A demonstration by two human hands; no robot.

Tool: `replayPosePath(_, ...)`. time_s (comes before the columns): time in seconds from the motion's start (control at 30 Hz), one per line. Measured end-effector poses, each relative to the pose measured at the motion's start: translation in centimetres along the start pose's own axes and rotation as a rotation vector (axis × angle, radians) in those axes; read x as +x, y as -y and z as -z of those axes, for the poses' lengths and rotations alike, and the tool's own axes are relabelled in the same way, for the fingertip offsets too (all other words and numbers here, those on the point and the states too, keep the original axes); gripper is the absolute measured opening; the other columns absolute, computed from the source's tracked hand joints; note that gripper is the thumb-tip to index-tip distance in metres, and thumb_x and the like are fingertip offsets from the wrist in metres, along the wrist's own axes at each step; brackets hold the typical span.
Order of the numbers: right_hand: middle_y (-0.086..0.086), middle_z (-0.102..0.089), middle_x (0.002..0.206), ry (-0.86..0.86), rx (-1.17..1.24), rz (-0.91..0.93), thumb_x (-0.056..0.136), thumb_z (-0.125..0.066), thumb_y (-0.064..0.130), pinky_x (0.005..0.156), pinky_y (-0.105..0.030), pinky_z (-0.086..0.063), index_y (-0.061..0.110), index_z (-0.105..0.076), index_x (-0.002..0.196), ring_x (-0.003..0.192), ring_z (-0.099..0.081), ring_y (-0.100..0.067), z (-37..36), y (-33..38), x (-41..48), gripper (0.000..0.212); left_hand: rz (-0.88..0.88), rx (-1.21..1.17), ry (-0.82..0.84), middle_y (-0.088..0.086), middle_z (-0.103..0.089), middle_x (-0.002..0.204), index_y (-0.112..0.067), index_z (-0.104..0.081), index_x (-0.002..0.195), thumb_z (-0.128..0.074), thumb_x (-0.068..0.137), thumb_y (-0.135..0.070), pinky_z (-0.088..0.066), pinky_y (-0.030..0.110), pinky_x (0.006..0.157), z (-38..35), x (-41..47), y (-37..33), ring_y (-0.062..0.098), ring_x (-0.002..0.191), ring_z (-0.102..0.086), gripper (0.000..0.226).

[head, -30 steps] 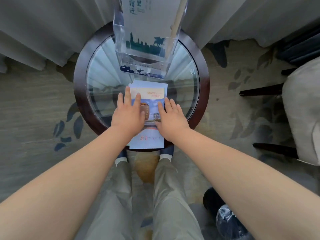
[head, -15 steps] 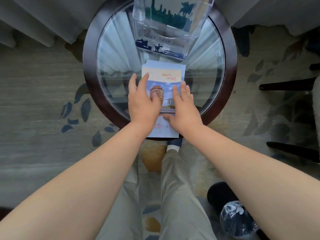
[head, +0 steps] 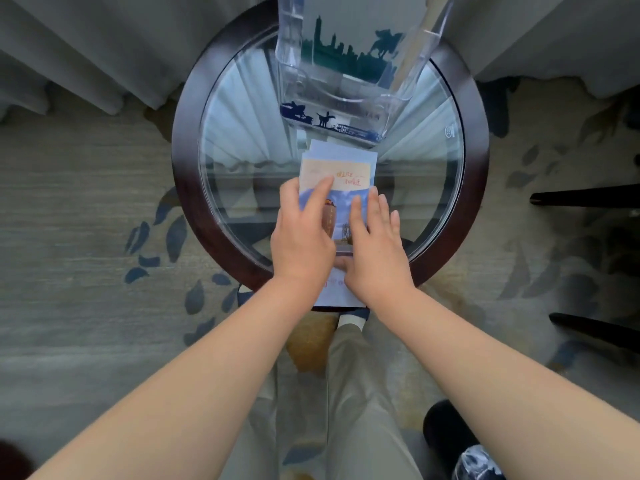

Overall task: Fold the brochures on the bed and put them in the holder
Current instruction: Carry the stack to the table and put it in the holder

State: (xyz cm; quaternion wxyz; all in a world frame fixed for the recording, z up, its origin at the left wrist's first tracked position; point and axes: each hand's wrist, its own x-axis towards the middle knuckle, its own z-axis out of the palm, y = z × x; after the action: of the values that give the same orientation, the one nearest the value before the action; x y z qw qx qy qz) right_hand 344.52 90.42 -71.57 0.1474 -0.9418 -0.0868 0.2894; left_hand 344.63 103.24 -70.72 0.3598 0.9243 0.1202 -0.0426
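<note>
A folded brochure (head: pixel 341 168) with a pale orange band and a blue photo lies flat on the round glass table (head: pixel 242 174), its near end over the table's front rim. My left hand (head: pixel 301 233) presses on its left half, index finger stretched up to the orange band. My right hand (head: pixel 375 247) lies flat on its right half, fingers straight. Just beyond the brochure stands a clear plastic holder (head: pixel 349 74) with brochures in it showing a dark skyline print.
The table's dark wooden rim (head: pixel 187 188) rings the glass. Grey curtains (head: pixel 104 46) hang behind it. Dark chair legs (head: pixel 585 195) stick in from the right. Patterned carpet (head: pixel 86 237) lies all around, and a dark shoe in a plastic cover (head: pixel 460 448) is at bottom right.
The view has moved closer and shifted. My left index finger has slid up onto the brochure's orange band. Both hands still press the brochure flat.
</note>
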Motion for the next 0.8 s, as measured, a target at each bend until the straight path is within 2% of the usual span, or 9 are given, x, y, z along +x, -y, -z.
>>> replayPosePath(0.1,-0.018,0.024,0.168,-0.059,0.043,0.016,0.092,-0.075,0.04,0.126,-0.045,0.011,0.018,0.021,0.16,0.156,0.021,-0.032,0.4,0.0,-0.2,0.12,-0.128,0.064,0.01,0.016,-0.046,0.147,-0.011,-0.055,0.146,-0.062,0.08,0.013,-0.059,0.048,0.062,0.3,-0.4,0.3,0.037,0.112,-0.063,0.07)
replayPosePath(0.17,-0.013,0.028,0.167,-0.092,0.1,0.041,0.081,-0.086,0.037,0.128,-0.045,0.003,0.028,0.03,0.156,0.158,0.015,-0.029,1.2,-0.1,0.2,0.138,-0.176,0.059,-0.018,0.019,-0.045,0.148,-0.006,-0.056,0.143,-0.05,0.084,0.005,-0.059,0.05,0.065,0.3,-0.6,0.5,0.039,0.118,-0.061,0.06)
replayPosePath(0.23,-0.006,0.039,0.163,-0.106,0.212,0.062,0.071,-0.094,0.031,0.123,-0.047,-0.03,0.039,0.037,0.15,0.158,-0.008,-0.031,2.2,-0.4,1.1,0.153,-0.18,0.021,-0.067,0.02,-0.045,0.146,-0.004,-0.06,0.138,-0.038,0.083,-0.002,-0.059,0.053,0.077,0.2,-0.7,0.5,0.039,0.125,-0.057,0.059)
replayPosePath(0.3,0.0,0.046,0.159,-0.122,0.338,0.053,0.066,-0.097,0.02,0.09,-0.045,-0.058,0.048,0.039,0.146,0.149,-0.033,-0.035,3.0,-0.6,1.6,0.16,-0.137,-0.043,-0.119,0.015,-0.048,0.14,-0.006,-0.066,0.13,-0.04,0.076,0.004,-0.056,0.054,0.09,0.2,-0.6,0.3,0.035,0.126,-0.055,0.06)
replayPosePath(0.37,0.002,0.044,0.16,-0.162,0.415,0.05,0.068,-0.094,0.01,0.078,-0.042,-0.06,0.053,0.037,0.145,0.144,-0.041,-0.033,3.3,-0.5,1.6,0.158,-0.06,-0.131,-0.154,0.009,-0.048,0.133,-0.01,-0.069,0.121,-0.041,0.071,0.006,-0.055,0.049,0.096,0.4,-0.4,-0.1,0.029,0.123,-0.056,0.06)
replayPosePath(0.43,0.002,0.034,0.166,-0.201,0.495,0.046,0.074,-0.087,0.005,0.09,-0.039,-0.056,0.055,0.034,0.146,0.149,-0.033,-0.03,3.0,-0.1,1.5,0.149,0.002,-0.219,-0.177,0.004,-0.047,0.126,-0.013,-0.07,0.112,-0.039,0.069,0.007,-0.055,0.039,0.098,0.7,-0.1,-0.8,0.026,0.119,-0.058,0.057)
replayPosePath(0.53,-0.003,0.001,0.17,-0.277,0.609,0.065,0.076,-0.085,0.01,0.108,-0.043,-0.047,0.057,0.029,0.148,0.151,-0.028,-0.029,2.6,0.7,1.5,0.143,0.041,-0.28,-0.204,-0.006,-0.045,0.117,-0.015,-0.07,0.102,-0.04,0.068,0.015,-0.05,0.016,0.093,1.5,0.4,-1.9,0.025,0.114,-0.059,0.055)
replayPosePath(0.63,-0.005,-0.016,0.159,-0.362,0.632,0.112,0.078,-0.084,0.011,0.103,-0.039,-0.049,0.061,0.027,0.147,0.136,-0.046,-0.026,3.7,1.7,1.4,0.14,-0.011,-0.296,-0.23,-0.006,-0.047,0.114,-0.018,-0.07,0.099,-0.038,0.065,0.011,-0.055,0.031,0.089,2.7,1.2,-2.7,0.028,0.111,-0.057,0.054)
replayPosePath(0.8,-0.01,-0.016,0.157,-0.52,0.485,0.19,0.078,-0.081,0.004,0.11,-0.047,-0.047,0.058,0.015,0.154,0.137,-0.043,-0.024,8.4,4.0,1.7,0.134,-0.108,-0.266,-0.27,0.005,-0.05,0.114,-0.015,-0.066,0.103,-0.042,0.064,0.012,-0.047,0.02,0.09,5.6,3.1,-5.6,0.028,0.107,-0.057,0.052)
